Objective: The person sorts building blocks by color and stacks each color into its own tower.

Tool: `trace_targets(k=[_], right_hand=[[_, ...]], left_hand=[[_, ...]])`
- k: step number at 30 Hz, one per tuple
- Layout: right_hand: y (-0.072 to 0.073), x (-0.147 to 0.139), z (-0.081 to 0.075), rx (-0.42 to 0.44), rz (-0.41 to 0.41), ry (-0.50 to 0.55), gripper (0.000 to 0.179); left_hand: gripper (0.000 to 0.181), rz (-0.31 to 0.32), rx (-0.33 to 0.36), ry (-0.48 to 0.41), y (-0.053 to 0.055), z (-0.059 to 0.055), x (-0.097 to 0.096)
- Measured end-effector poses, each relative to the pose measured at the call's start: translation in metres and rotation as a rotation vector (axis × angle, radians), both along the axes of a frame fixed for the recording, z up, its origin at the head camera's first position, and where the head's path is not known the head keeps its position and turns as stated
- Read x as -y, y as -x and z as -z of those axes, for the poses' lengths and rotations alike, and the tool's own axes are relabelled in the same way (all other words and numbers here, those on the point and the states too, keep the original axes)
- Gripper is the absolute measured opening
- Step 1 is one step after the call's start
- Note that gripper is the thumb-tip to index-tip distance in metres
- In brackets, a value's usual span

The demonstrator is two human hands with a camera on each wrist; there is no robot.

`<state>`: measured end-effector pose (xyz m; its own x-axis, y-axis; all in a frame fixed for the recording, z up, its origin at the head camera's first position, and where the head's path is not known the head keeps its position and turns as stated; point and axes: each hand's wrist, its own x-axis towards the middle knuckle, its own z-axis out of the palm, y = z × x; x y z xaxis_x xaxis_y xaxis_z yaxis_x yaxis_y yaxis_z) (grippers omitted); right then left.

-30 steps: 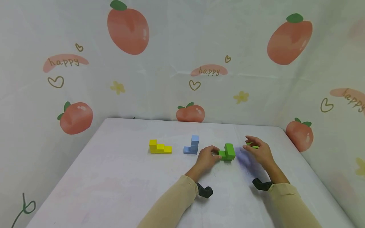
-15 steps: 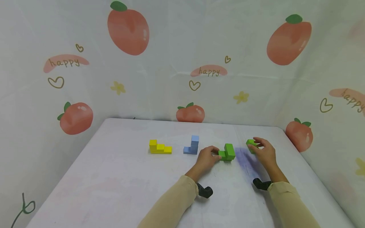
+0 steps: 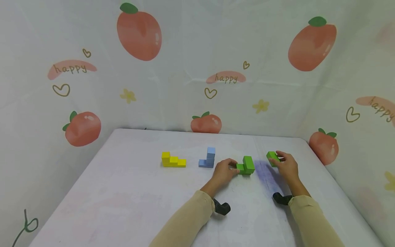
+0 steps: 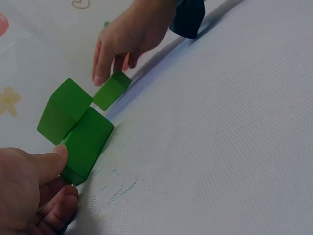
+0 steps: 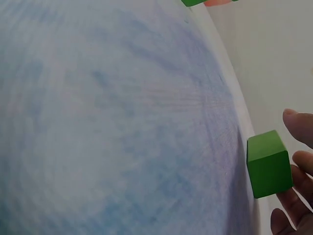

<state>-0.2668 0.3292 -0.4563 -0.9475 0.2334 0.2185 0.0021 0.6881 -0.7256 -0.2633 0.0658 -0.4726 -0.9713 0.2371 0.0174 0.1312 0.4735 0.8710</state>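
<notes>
In the head view my left hand (image 3: 225, 171) pinches the near left end of the lower green block (image 4: 88, 144) in a small stepped stack. Its thumb is on the upper side and its fingers are curled below. Another green block (image 4: 67, 108) rises from that stack. To the right, my right hand (image 3: 287, 167) holds a separate green block (image 3: 272, 158). In the head view the thumb overlaps that block's front and the fingers lie on its far right side. The right wrist view shows the same block (image 5: 269, 165) with fingers curled beside it.
A stepped yellow block stack (image 3: 173, 160) stands left of centre on the white table (image 3: 129, 202). Between it and my left hand is a light blue stack (image 3: 210, 158), tall on its right side. A purple smear (image 3: 267, 175) marks the cloth between both hands. Patterned curtain surrounds the table.
My right hand has moved slightly right, and more of its green block shows, now standing taller in view. The left hand and the green stack keep their places.
</notes>
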Motion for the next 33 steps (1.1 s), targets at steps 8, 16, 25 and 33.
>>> trace_targets(k=[8,16,25,33], right_hand=[[0.003,-0.0033,0.0024,0.067,0.018,-0.043,0.055],[0.0047,-0.0025,0.0004,0.115,0.036,-0.078,0.056],[0.0038,-0.0021,-0.0036,0.163,0.026,-0.042,0.051],[0.0049,-0.003,-0.0049,0.216,-0.006,-0.032,0.046]], left_hand=[[0.026,0.002,-0.004,-0.009,-0.0003,0.0,-0.0011],[0.026,0.002,-0.007,-0.007,-0.0015,-0.0009,-0.0021],[0.025,-0.001,-0.003,-0.015,-0.0019,-0.0007,-0.0012],[0.026,0.01,0.001,-0.007,-0.0022,-0.0031,0.0014]])
